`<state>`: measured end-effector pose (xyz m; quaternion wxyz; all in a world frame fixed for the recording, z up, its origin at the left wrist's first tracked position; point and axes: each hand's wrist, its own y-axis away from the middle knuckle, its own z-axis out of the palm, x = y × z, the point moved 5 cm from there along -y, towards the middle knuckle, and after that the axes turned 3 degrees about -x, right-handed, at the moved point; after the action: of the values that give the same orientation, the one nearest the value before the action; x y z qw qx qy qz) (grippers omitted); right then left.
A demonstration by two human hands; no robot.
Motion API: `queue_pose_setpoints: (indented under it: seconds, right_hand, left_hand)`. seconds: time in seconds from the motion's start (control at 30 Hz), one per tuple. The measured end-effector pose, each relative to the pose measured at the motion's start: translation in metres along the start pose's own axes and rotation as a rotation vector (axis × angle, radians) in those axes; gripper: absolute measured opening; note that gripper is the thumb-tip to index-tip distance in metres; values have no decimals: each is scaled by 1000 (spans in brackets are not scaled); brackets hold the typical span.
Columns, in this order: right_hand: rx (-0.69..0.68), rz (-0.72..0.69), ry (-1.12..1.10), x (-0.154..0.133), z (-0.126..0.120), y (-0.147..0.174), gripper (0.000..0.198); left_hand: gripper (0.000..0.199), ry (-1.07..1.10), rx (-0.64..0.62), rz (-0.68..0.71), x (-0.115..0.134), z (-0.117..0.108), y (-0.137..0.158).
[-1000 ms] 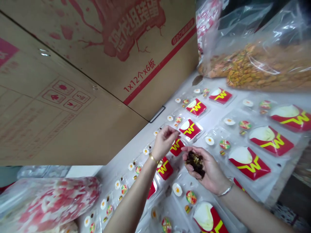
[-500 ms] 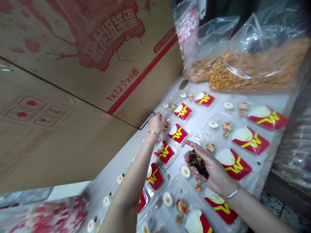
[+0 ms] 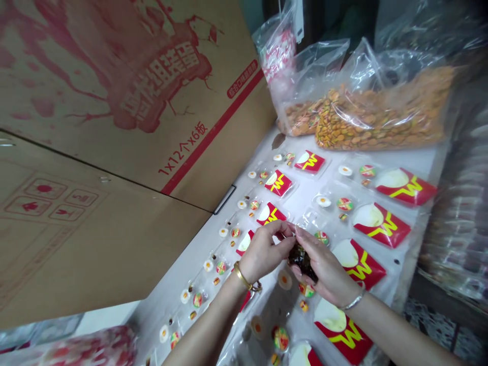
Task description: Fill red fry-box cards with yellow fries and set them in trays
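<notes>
My right hand (image 3: 330, 272) is cupped around a clump of small, glossy dark-brown pieces (image 3: 302, 262), possibly candies. Bent over the same clump, my left hand (image 3: 267, 249) has its thumb and fingers pinched together at the right fingertips; what lies between them is hidden. Beneath both hands are rows of clear plastic trays (image 3: 305, 219). They hold red fries-box shapes with a yellow zigzag (image 3: 381, 223), fried-egg shapes (image 3: 324, 201), round pizza-like pieces (image 3: 345, 204) and tiny burger shapes (image 3: 304, 305). Small dark pieces (image 3: 229, 224) sit beside several eggs in the left row.
A large printed cardboard box (image 3: 183, 101) walls off the left side. At the table's far end stand clear bags of orange pieces (image 3: 381, 117) and a pink-and-white bag (image 3: 280, 56). Another red-and-white bag (image 3: 87, 348) lies lower left. Stacked clear packs (image 3: 457, 218) line the right.
My left hand has come back from the tray row by the box to the dark clump in my right hand. A dark piece now shows beside the egg where it was.
</notes>
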<state>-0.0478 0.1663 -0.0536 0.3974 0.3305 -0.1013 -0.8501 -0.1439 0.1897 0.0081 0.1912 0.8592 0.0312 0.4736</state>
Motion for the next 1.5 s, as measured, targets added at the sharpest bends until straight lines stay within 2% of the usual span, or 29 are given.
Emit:
queue_pose_setpoints:
  seconds: [0.07, 0.13, 0.23, 0.33, 0.4, 0.47, 0.57, 0.67, 0.83, 0.93, 0.97, 1.0, 1.07, 1.13, 1.2, 1.3, 1.37, 1.43, 1.5]
  right_hand:
    - [-10, 7, 5, -5, -2, -1, 36]
    - [-12, -1, 5, -11, -6, -4, 35]
    - [9, -30, 4, -25, -13, -8, 34]
    - [13, -50, 28, -39, -19, -10, 32]
    - [8, -50, 32, -46, -20, -9, 31]
    - [10, -31, 12, -50, -21, -7, 30]
    - [34, 12, -23, -51, -22, -6, 36]
    - [38, 27, -21, -51, -24, -8, 46]
    - [-7, 6, -23, -56, -22, -13, 53]
    - [-29, -9, -29, -62, -22, -15, 56]
    - [-28, -16, -31, -64, -22, -15, 57]
    - [-25, -21, -35, -65, -23, -16, 58]
    - [-19, -28, -49, -66, -25, -17, 61]
    - [-14, -36, -57, -66, -26, -18, 64]
    - [3, -47, -54, -64, -28, -19, 66]
    - [49, -50, -58, -62, -31, -20, 61]
    - [35, -55, -57, -63, -32, -19, 53]
    - [8, -76, -35, -67, -34, -16, 46]
    - [17, -92, -13, -70, -39, -13, 43]
  left_hand:
    - [13, 124, -55, -21, 0, 7, -6]
    - [14, 131, -53, 15, 5, 11, -11]
    - [14, -55, 99, 113, 12, -1, -22]
    - [14, -237, 356, 193, 8, -40, -48]
    - [13, -304, 535, 204, -5, -76, -75]
    - [12, -371, 650, 173, -22, -110, -107]
    - [15, -530, 675, 76, -47, -140, -154]
    - [18, -656, 652, -17, -63, -149, -187]
    - [17, -796, 606, -48, -71, -143, -205]
    - [28, -704, 636, 45, -54, -130, -190]
    - [30, -636, 606, 99, -43, -121, -180]
    - [29, -560, 539, 159, -31, -109, -169]
    - [28, -424, 248, 257, -3, -74, -143]
    - [26, -332, -22, 270, 21, -37, -114]
    - [21, -260, -140, 242, 37, -10, -91]
    - [16, -151, -164, 216, 43, 10, -78]
    - [17, -84, -143, 214, 38, 7, -86]
    - [19, -54, -49, 215, 28, -11, -108]
    - [19, -94, 147, 204, 17, -42, -139]
